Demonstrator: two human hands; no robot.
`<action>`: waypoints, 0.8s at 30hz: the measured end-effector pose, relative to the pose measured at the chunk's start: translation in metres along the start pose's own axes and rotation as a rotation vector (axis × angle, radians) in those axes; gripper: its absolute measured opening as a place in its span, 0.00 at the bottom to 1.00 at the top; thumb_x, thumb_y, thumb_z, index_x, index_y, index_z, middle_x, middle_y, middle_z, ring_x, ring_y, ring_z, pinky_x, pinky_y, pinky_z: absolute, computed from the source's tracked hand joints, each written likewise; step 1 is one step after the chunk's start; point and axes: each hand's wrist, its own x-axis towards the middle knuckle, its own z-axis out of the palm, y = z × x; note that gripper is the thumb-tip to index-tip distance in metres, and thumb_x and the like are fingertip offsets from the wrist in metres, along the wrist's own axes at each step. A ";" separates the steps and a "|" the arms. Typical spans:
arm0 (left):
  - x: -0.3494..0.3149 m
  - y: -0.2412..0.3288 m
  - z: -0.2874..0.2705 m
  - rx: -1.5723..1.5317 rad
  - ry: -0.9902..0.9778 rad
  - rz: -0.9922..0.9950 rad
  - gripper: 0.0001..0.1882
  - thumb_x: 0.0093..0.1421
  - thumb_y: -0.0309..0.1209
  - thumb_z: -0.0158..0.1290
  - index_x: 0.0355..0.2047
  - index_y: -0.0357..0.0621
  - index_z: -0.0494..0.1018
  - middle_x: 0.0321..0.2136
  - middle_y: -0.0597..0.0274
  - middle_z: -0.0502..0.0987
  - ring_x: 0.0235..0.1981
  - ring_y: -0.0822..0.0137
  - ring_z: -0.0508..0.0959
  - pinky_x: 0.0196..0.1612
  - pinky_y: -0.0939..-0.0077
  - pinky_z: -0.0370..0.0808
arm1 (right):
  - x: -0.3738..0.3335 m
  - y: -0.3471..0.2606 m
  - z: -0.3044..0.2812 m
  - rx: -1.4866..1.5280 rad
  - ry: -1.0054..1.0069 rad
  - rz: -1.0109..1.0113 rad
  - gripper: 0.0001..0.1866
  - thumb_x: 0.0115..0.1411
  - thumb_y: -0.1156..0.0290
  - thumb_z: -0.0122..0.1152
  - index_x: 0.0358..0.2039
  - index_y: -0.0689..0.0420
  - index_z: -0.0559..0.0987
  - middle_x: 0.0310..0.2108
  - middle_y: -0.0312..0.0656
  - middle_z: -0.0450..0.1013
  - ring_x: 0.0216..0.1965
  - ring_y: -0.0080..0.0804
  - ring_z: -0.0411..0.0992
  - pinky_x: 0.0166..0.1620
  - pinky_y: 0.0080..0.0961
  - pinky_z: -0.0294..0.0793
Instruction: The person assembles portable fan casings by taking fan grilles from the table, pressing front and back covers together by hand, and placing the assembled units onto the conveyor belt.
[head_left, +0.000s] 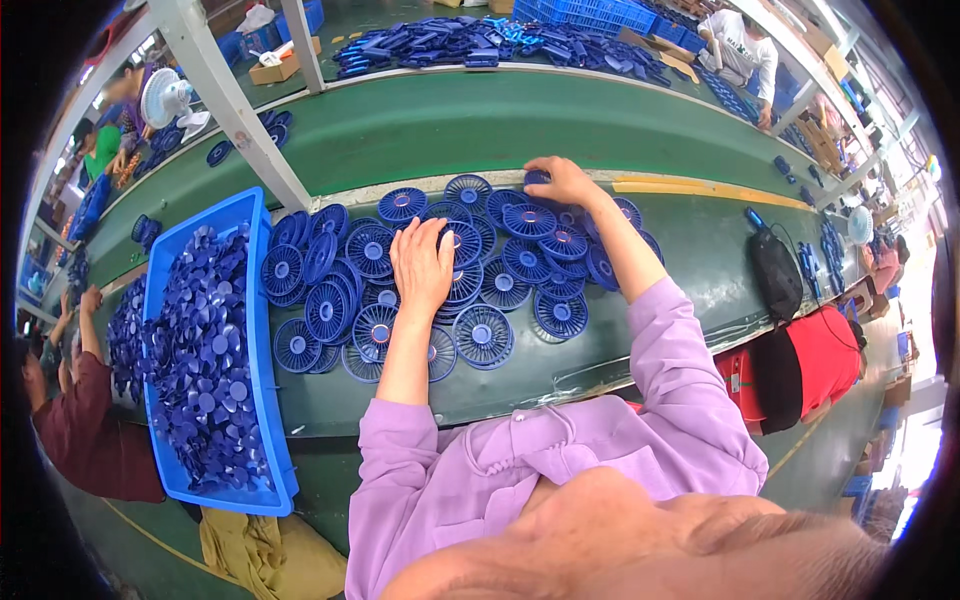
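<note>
Your two hands are well apart over the heap of round blue fan grilles (483, 337), which lie loosely overlapped on the green surface (640, 325) before you; your left hand (422, 268) is palm down on the middle of the heap, its fingers extended and loosely spread over the grilles rather than closed around one; your right hand (565, 185) reaches to the far edge of the heap, fingers bent over a dark blue part (538, 177); that spot is small and partly covered, so I cannot tell whether you grip the part or merely touch it. To the left of the grilles stands a bright blue tray (268, 400) full of small blue discs (205, 365); beyond the surface runs a green conveyor belt (450, 115); a yellowish strip (715, 190) lies along the far edge to your right, and a black bag (777, 275) sits farther right, near your side of the surface; a co-worker's maroon sleeve (95, 435) shows left of the tray.
</note>
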 end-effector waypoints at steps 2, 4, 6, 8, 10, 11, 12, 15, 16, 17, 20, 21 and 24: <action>0.001 0.002 0.001 -0.009 -0.008 -0.002 0.16 0.64 0.39 0.46 0.47 0.47 0.74 0.47 0.59 0.76 0.56 0.55 0.69 0.62 0.55 0.56 | 0.012 -0.017 -0.004 0.032 0.043 -0.062 0.25 0.48 0.58 0.66 0.45 0.57 0.78 0.43 0.51 0.76 0.47 0.46 0.73 0.51 0.35 0.71; 0.003 0.005 0.004 -0.026 0.003 0.009 0.15 0.63 0.38 0.46 0.46 0.46 0.74 0.47 0.58 0.76 0.56 0.55 0.69 0.61 0.55 0.57 | 0.028 -0.033 -0.005 -0.016 0.042 -0.119 0.26 0.48 0.57 0.65 0.46 0.56 0.78 0.44 0.51 0.76 0.47 0.46 0.73 0.52 0.36 0.71; 0.013 0.015 0.003 -0.057 -0.090 -0.010 0.16 0.61 0.37 0.49 0.46 0.44 0.75 0.47 0.57 0.76 0.56 0.54 0.69 0.61 0.55 0.58 | 0.045 -0.028 0.008 0.010 0.012 -0.198 0.27 0.49 0.55 0.64 0.49 0.54 0.78 0.47 0.50 0.74 0.50 0.44 0.73 0.54 0.36 0.70; 0.013 0.012 0.000 -0.094 -0.050 0.040 0.14 0.60 0.35 0.49 0.43 0.41 0.76 0.44 0.53 0.78 0.51 0.49 0.73 0.55 0.56 0.65 | 0.062 -0.042 0.032 -0.009 -0.097 -0.149 0.29 0.50 0.50 0.62 0.50 0.53 0.77 0.48 0.49 0.74 0.50 0.44 0.72 0.55 0.36 0.69; 0.011 0.011 -0.003 -0.050 -0.062 0.046 0.15 0.60 0.35 0.49 0.43 0.41 0.76 0.44 0.52 0.78 0.51 0.49 0.73 0.54 0.56 0.65 | 0.070 -0.050 0.053 -0.078 -0.204 -0.143 0.33 0.49 0.44 0.62 0.52 0.51 0.76 0.50 0.48 0.73 0.52 0.45 0.71 0.55 0.39 0.68; 0.009 0.012 -0.007 -0.026 -0.090 0.011 0.16 0.62 0.36 0.47 0.44 0.41 0.75 0.45 0.53 0.77 0.52 0.50 0.72 0.56 0.55 0.63 | 0.078 -0.050 0.066 -0.076 -0.240 -0.189 0.34 0.47 0.41 0.63 0.53 0.44 0.75 0.50 0.48 0.73 0.52 0.50 0.69 0.55 0.43 0.68; 0.002 0.003 -0.002 -0.003 -0.111 -0.016 0.16 0.64 0.37 0.45 0.46 0.42 0.75 0.46 0.55 0.76 0.54 0.52 0.71 0.58 0.55 0.60 | 0.073 -0.067 0.068 -0.146 -0.277 -0.106 0.31 0.47 0.44 0.63 0.52 0.38 0.75 0.48 0.49 0.73 0.51 0.54 0.69 0.54 0.46 0.68; 0.004 0.003 -0.004 -0.032 -0.120 -0.004 0.17 0.65 0.38 0.43 0.47 0.42 0.74 0.47 0.55 0.75 0.55 0.52 0.69 0.60 0.54 0.58 | 0.070 -0.071 0.058 -0.223 -0.238 -0.097 0.28 0.45 0.57 0.63 0.51 0.37 0.76 0.47 0.49 0.74 0.49 0.53 0.70 0.51 0.45 0.71; 0.005 0.006 -0.003 -0.039 -0.106 0.013 0.17 0.66 0.38 0.42 0.46 0.42 0.74 0.47 0.55 0.75 0.55 0.52 0.69 0.60 0.54 0.58 | 0.069 -0.068 0.051 -0.151 -0.282 -0.167 0.27 0.45 0.59 0.62 0.50 0.37 0.77 0.46 0.47 0.75 0.47 0.51 0.71 0.50 0.43 0.72; 0.007 0.010 -0.003 -0.043 -0.092 0.027 0.17 0.66 0.38 0.42 0.46 0.42 0.74 0.47 0.55 0.75 0.55 0.52 0.69 0.60 0.53 0.58 | 0.065 -0.065 0.045 -0.077 -0.326 -0.240 0.25 0.45 0.61 0.62 0.48 0.38 0.78 0.45 0.46 0.76 0.46 0.50 0.73 0.50 0.41 0.73; 0.008 0.008 -0.004 -0.069 -0.082 0.034 0.17 0.66 0.37 0.42 0.46 0.41 0.74 0.46 0.53 0.76 0.54 0.50 0.69 0.58 0.55 0.61 | 0.054 -0.072 0.038 -0.062 -0.321 -0.238 0.24 0.45 0.64 0.62 0.47 0.41 0.79 0.43 0.44 0.77 0.44 0.48 0.74 0.50 0.40 0.73; 0.007 0.007 -0.006 -0.088 -0.092 0.028 0.17 0.67 0.36 0.41 0.46 0.39 0.74 0.47 0.51 0.75 0.54 0.48 0.69 0.58 0.56 0.62 | 0.050 -0.076 0.035 -0.055 -0.348 -0.216 0.25 0.44 0.65 0.62 0.47 0.43 0.79 0.44 0.44 0.77 0.44 0.48 0.74 0.50 0.40 0.72; 0.013 0.012 -0.004 -0.192 -0.063 0.037 0.18 0.67 0.35 0.39 0.47 0.38 0.74 0.48 0.50 0.75 0.54 0.48 0.69 0.58 0.57 0.62 | 0.042 -0.053 0.024 0.056 -0.081 -0.252 0.26 0.44 0.66 0.61 0.48 0.49 0.78 0.43 0.46 0.77 0.43 0.48 0.74 0.49 0.40 0.73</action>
